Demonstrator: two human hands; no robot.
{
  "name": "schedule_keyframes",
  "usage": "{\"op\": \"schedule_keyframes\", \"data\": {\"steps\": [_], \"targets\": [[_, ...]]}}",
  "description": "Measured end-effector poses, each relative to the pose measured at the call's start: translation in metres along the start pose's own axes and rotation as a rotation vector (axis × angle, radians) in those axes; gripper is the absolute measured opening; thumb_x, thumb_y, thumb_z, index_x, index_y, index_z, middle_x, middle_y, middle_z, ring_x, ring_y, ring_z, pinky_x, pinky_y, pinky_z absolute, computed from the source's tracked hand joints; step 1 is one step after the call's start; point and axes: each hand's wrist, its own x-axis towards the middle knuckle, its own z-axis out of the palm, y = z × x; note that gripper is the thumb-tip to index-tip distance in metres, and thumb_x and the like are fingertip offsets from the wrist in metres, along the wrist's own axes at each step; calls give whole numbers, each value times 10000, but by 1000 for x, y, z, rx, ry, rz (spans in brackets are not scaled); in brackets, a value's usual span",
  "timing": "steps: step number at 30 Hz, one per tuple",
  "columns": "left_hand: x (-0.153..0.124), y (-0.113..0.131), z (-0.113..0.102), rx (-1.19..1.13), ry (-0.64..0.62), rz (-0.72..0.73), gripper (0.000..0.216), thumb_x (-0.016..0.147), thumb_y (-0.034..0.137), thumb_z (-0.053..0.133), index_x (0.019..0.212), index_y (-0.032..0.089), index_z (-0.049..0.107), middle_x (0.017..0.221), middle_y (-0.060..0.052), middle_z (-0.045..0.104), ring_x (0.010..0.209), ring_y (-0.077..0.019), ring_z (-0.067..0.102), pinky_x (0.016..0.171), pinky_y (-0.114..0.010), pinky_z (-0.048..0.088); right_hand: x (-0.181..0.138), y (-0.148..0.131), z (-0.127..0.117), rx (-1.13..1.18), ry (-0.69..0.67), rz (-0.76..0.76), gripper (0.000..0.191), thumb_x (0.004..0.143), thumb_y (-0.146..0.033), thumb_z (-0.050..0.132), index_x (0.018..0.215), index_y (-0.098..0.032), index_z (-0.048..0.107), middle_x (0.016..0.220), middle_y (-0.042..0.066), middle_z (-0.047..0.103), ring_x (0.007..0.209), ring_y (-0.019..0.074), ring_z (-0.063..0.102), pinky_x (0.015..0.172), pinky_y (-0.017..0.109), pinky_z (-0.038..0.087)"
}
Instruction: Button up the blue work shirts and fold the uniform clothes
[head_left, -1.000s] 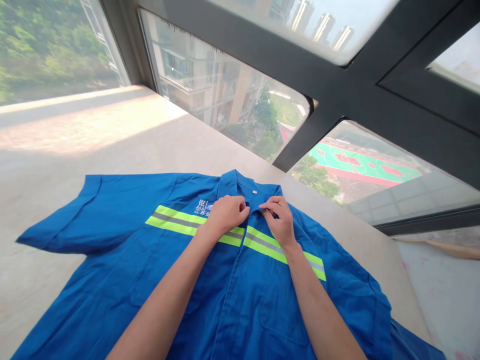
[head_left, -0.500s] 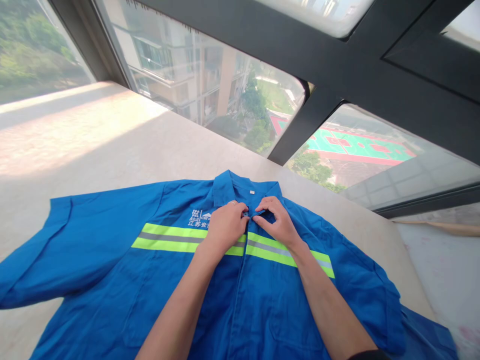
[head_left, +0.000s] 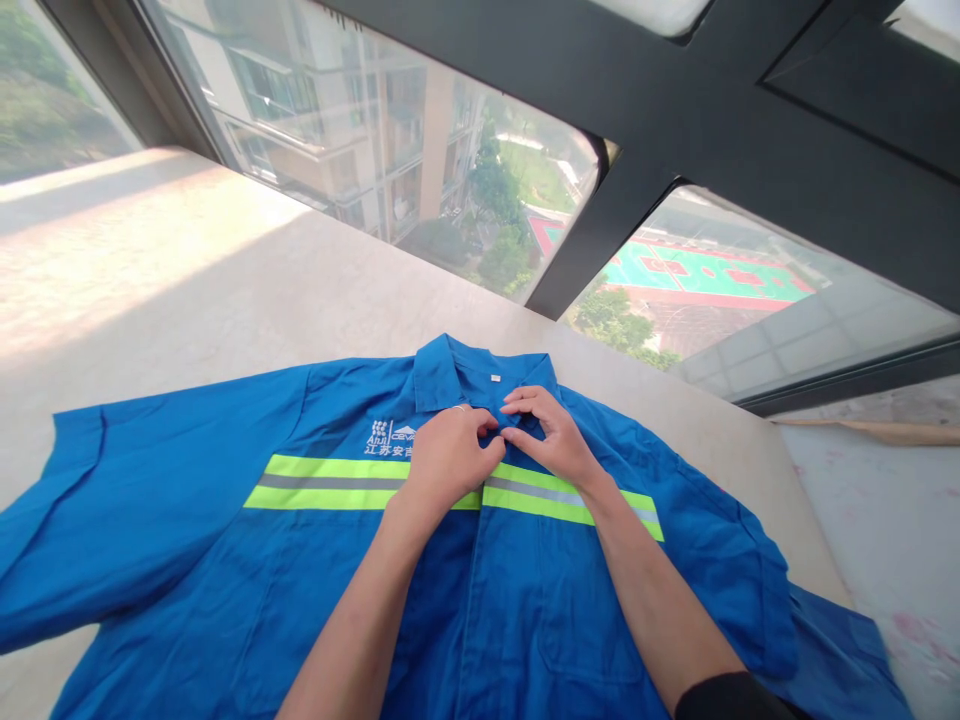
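A blue short-sleeved work shirt lies face up, its collar toward the window. Yellow-green reflective bands cross its chest, and white lettering shows beside my left hand. That hand, with a ring on one finger, is closed on the front edge of the shirt just below the collar. My right hand pinches the opposite front edge with thumb and fingers, very close to the left fingertips. Any button between the fingers is hidden.
The shirt rests on a pale stone-like sill. Dark window frames rise behind it, with buildings and a sports court outside. Folded blue cloth lies at the lower right, and a pale patterned surface is at the right.
My fingertips have shifted slightly at the shirt's front opening, the left thumb reaching further right. The whole view has moved a little.
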Motion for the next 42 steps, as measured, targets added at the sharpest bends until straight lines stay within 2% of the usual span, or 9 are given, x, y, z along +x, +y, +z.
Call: {"op": "schedule_keyframes", "data": {"steps": [7,12,16,20,25,30,36,39,42], "targets": [[3,-3,-8,-107,-99,-76,135,826,323,666,895,282,775,899,18,774,865,-200,690,725,-279,461,-2,3,-2,40,-18,43,202,886,-324,679,1075,-253,696,1143,94,640,1122,249,601,998,450,494],[5,-7,-7,-118,-104,-73,137,833,272,666,908,297,777,956,26,777,926,-208,694,773,-288,465,-1,1,-2,60,-32,54,189,893,-306,669,1073,-263,703,1145,86,639,1125,246,598,1004,444,488],[6,-10,-7,-142,-82,-76,143,836,260,657,922,284,769,945,28,776,910,-199,694,764,-283,467,2,-4,-2,91,-62,79,198,893,-208,627,1071,-258,697,1119,74,626,1110,224,589,992,416,481],[6,-8,-6,-94,-47,-76,176,823,225,629,953,251,745,890,6,757,855,-192,684,709,-271,462,6,-10,1,89,-73,152,245,856,-140,584,1050,-239,698,1027,56,602,977,194,593,880,367,512],[2,0,-1,91,21,-78,254,838,286,602,1064,201,684,1061,-81,682,932,-235,661,745,-301,485,10,-16,8,-43,-63,182,180,826,-119,621,960,-206,703,895,39,584,842,175,565,803,343,500],[0,6,-2,187,30,-90,238,884,298,553,1044,185,686,1063,-107,655,954,-256,655,777,-317,497,10,-18,10,-232,-104,107,243,812,-85,611,979,-229,713,896,41,589,894,200,568,830,371,486],[3,5,-7,128,-47,-93,284,909,202,466,1024,213,725,1038,-86,696,976,-245,658,823,-312,494,9,-16,9,-452,-114,-49,161,865,-147,622,907,-227,755,882,66,573,818,204,533,730,356,476],[4,2,-6,92,-47,-92,351,921,159,403,1074,209,715,1088,-84,698,995,-236,660,864,-314,485,8,-16,6,-473,-163,-84,170,881,-130,595,914,-220,735,966,72,608,818,184,575,703,314,483],[4,0,-3,97,-32,-68,295,915,173,440,1063,197,694,1080,-84,691,981,-234,659,836,-311,483,8,-16,5,-420,-230,-94,210,907,-108,533,981,-226,690,1077,60,661,893,170,632,695,271,497]]}}
